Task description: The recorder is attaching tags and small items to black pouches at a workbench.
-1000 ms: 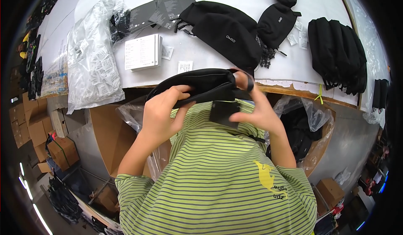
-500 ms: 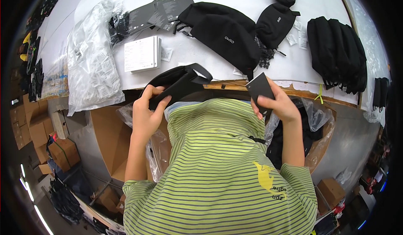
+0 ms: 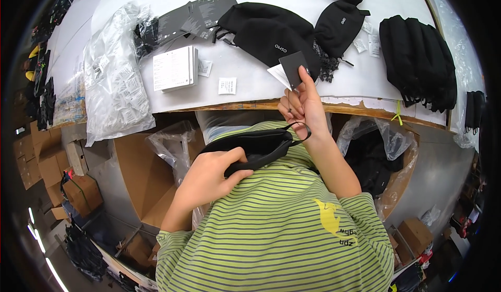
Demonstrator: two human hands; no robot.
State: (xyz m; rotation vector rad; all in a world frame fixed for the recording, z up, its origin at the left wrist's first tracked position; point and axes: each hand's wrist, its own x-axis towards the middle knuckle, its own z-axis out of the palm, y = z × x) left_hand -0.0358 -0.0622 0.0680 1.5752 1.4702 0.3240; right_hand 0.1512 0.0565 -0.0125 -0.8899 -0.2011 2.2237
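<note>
My left hand [image 3: 215, 173] grips a flat black pouch [image 3: 255, 145] held against my striped shirt. My right hand [image 3: 301, 107] pinches a dark grey card tag [image 3: 293, 68] with a white slip behind it, raised over the table edge. A thin black loop [image 3: 301, 130] from the pouch hangs around a lower finger of my right hand. Just beyond the tag lies a heap of black bags [image 3: 269, 31] on the white table [image 3: 250, 91].
A white booklet stack [image 3: 175, 68], a small white slip [image 3: 226, 85], dark card sleeves [image 3: 195, 15] and clear bags of packets [image 3: 112, 78] lie on the table. More black bags [image 3: 420, 62] sit right. Cardboard boxes [image 3: 141, 177] and a plastic-lined bin [image 3: 378, 156] stand below.
The pouch has come down from the table edge to my chest. My right hand has lifted the card tag up toward the table, with the pouch's loop now on its finger.
</note>
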